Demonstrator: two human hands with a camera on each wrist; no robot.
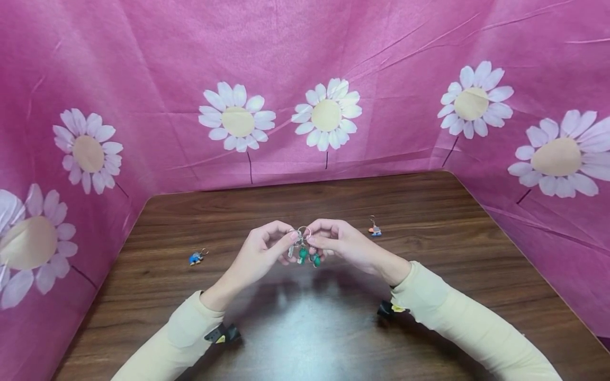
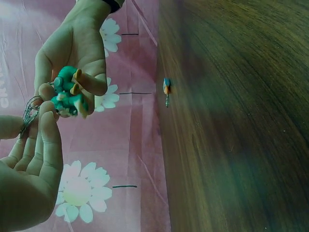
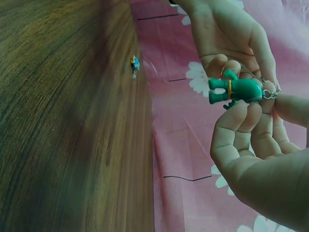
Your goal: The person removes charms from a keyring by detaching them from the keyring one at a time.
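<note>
Above the table my two hands meet at a metal key ring (image 1: 304, 228). My left hand (image 1: 257, 253) pinches its left side, where a silver key (image 1: 290, 251) hangs, between thumb and fingers. My right hand (image 1: 347, 244) pinches the ring's right side. Two green figurine keychains dangle below: one figurine (image 1: 302, 255) in the middle, another (image 1: 316, 260) by the right fingers. In the left wrist view both green figurines (image 2: 70, 104) show yellow parts, with thin metal rings (image 2: 30, 113) bunched at the left fingertips. A short chain (image 3: 270, 94) leads from one figurine's head in the right wrist view.
On the brown wooden table (image 1: 190, 222) lie a blue figurine keychain (image 1: 195, 258) to the left and an orange-and-blue figurine keychain (image 1: 375, 230) to the right, behind the right hand. A pink cloth (image 1: 286, 53) with white daisies stands round the back and sides.
</note>
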